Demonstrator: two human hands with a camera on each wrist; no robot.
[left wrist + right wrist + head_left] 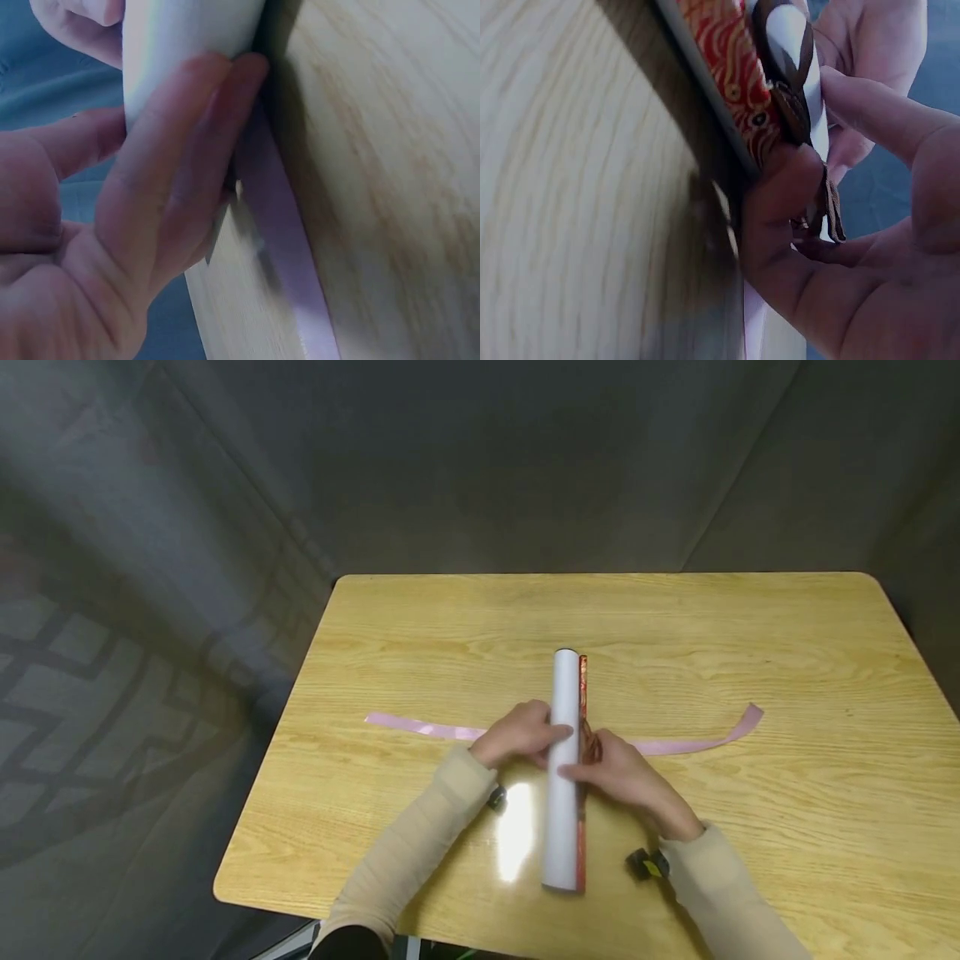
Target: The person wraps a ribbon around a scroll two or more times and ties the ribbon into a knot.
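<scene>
Head view shows the left hand (517, 739) and right hand (618, 772) both gripping a white paper roll (564, 768) lying across a pink ribbon (420, 727) on the wooden table (750, 635).

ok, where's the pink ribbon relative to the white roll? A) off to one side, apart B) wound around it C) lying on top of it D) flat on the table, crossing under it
D: the pink ribbon lies flat on the table, and its ends emerge on both sides of the white roll, passing beneath it.
</scene>
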